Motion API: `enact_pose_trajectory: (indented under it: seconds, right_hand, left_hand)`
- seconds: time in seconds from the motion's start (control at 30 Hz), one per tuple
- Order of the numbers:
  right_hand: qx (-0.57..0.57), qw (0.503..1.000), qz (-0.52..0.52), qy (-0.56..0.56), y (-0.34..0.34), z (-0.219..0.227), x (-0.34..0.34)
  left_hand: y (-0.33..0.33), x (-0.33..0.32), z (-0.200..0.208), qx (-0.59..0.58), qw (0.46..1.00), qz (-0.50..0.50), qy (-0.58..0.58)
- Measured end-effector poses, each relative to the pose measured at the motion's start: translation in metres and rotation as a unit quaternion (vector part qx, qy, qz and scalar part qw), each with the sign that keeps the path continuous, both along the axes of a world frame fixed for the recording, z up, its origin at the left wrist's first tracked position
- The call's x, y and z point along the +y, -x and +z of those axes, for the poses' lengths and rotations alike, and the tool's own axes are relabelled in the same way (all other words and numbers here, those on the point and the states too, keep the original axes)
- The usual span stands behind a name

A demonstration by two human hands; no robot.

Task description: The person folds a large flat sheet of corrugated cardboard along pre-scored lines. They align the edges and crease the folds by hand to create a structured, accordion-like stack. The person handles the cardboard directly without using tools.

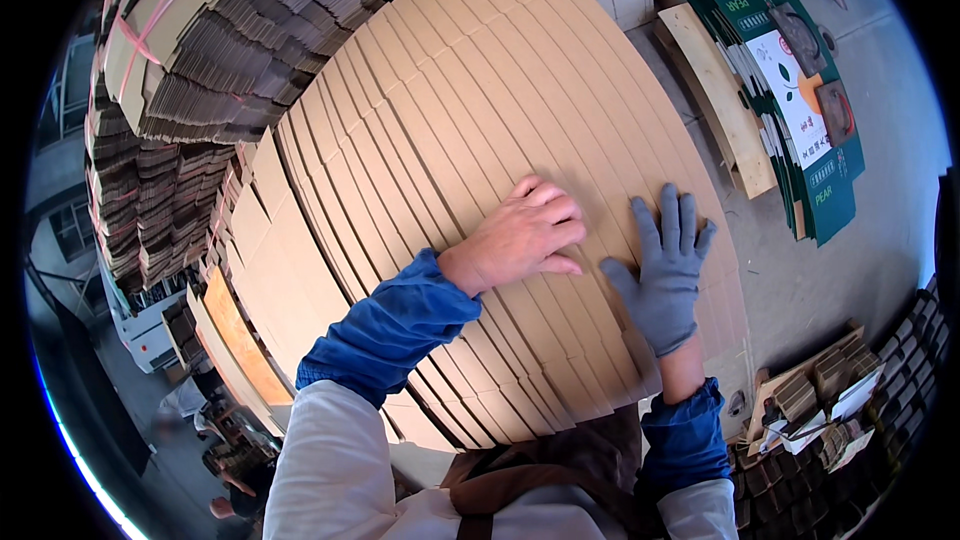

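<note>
A broad row of flat brown cardboard sheets (440, 110) lies in front of me, overlapping like a fan with their edges stepped. My left hand (525, 233), bare below a blue sleeve cover, rests on the middle of the row. Its fingers are bent and its thumb stands apart, with nothing visibly held. To its right, my right hand (664, 275) wears a grey glove and lies with fingers spread on the sheets near their right edge. Both palms face down, so what lies directly under them is hidden.
Tall bundles of cardboard (240, 65) tied with pink straps stand at the far left. Green printed cartons (820, 190) lie at the right beside a wooden board (720, 105). A wooden crate (765, 400) with cardboard pieces is at the lower right. Other people are at the lower left.
</note>
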State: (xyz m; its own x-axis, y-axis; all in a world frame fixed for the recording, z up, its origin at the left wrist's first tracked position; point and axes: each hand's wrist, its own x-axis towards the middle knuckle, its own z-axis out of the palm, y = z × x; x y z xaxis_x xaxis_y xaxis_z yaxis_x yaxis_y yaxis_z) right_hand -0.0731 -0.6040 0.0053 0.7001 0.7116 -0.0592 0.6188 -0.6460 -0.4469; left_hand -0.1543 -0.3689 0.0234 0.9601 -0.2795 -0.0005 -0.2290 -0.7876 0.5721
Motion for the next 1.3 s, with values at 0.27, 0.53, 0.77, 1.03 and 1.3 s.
enact_pose_trajectory:
  seconds: [0.27, 0.53, 0.77, 1.03, 1.3]
  right_hand:
    - [-0.003, 1.0, -0.004, -0.015, 0.0, -0.002, -0.004]
    - [-0.031, 0.998, -0.007, -0.049, 0.001, -0.008, -0.004]
    - [-0.034, 0.998, -0.006, -0.049, -0.001, -0.008, -0.006]
    - [0.002, 0.999, 0.0, -0.043, 0.013, 0.007, -0.008]
    - [-0.001, 1.0, 0.003, -0.015, 0.024, 0.008, -0.002]
  left_hand:
    - [0.001, -0.004, -0.005, -0.007, 1.0, 0.007, -0.023]
    - [0.0, -0.005, -0.006, -0.022, 1.0, 0.014, -0.016]
    - [0.002, -0.005, -0.006, -0.02, 1.0, 0.016, -0.011]
    - [0.004, -0.004, -0.009, -0.036, 0.999, 0.017, -0.018]
    - [0.011, -0.012, 0.008, -0.035, 0.998, 0.028, -0.043]
